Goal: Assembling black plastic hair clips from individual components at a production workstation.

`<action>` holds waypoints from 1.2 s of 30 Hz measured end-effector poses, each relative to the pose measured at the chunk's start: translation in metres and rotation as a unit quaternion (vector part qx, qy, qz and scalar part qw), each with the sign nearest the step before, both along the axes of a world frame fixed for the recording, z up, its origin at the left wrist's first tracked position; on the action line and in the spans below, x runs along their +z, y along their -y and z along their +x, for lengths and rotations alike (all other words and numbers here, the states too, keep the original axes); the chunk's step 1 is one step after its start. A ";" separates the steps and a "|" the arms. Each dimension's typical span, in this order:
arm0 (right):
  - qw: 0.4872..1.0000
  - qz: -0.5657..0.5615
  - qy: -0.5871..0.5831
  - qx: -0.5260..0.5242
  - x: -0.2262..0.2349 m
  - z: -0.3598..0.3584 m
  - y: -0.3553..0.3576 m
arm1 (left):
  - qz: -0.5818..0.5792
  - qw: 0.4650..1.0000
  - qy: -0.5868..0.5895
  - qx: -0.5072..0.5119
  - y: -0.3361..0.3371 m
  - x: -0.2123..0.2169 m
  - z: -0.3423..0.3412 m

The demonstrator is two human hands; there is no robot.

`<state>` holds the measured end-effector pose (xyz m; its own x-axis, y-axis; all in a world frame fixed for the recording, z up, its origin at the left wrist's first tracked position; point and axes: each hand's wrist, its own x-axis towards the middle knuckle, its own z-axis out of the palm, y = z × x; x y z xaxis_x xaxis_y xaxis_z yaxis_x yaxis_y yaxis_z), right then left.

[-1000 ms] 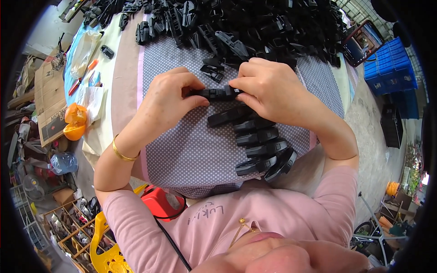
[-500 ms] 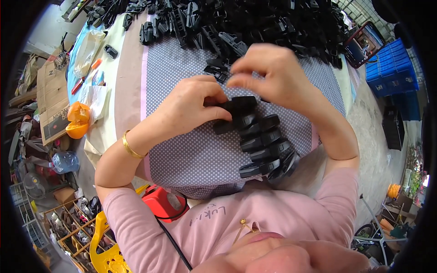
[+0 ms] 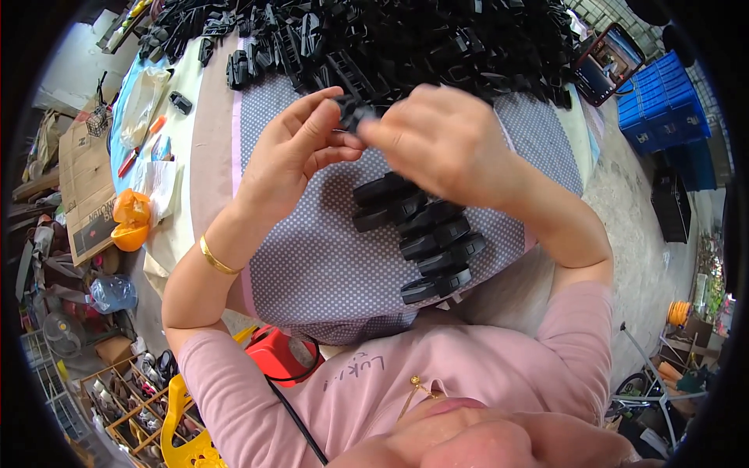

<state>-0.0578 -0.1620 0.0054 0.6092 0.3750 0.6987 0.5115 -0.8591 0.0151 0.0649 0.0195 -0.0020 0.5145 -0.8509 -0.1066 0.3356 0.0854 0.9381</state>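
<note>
From where I stood, the person's left hand (image 3: 292,148) grasped a small black part (image 3: 349,113) between thumb and fingers, up above the dotted cloth (image 3: 304,265). The right hand (image 3: 449,144) was a blur — its fingertips met the part's right end, though I couldn't tell whether they gripped it. Below the hands, a staggered row of black pieces (image 3: 435,238) lay on the cloth toward the person's lap; beyond them — a broad dark heap (image 3: 445,47) of similar parts.
</note>
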 end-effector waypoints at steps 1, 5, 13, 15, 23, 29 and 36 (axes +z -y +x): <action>0.997 0.033 -0.047 0.044 0.000 0.000 -0.003 | 0.020 0.999 0.029 0.014 0.000 0.001 -0.002; 0.926 0.141 -0.343 0.074 0.018 -0.004 0.018 | 0.078 0.993 0.089 0.018 -0.008 0.003 0.001; 0.905 0.003 -0.425 -0.023 0.017 -0.006 0.034 | 0.143 0.937 0.290 -0.130 -0.011 0.005 0.003; 0.929 0.006 -0.370 -0.031 0.010 -0.002 0.034 | 0.119 0.857 0.477 -0.153 -0.009 0.009 -0.001; 0.971 0.129 -0.203 0.004 -0.010 0.010 0.019 | 0.131 0.765 0.630 -0.030 -0.012 0.012 -0.001; 0.966 0.103 -0.235 0.040 -0.022 0.009 0.011 | 0.231 0.814 0.518 -0.120 -0.019 0.020 -0.006; 0.969 0.077 -0.233 -0.026 -0.004 0.003 0.013 | 0.136 0.725 0.675 0.020 -0.013 -0.004 -0.013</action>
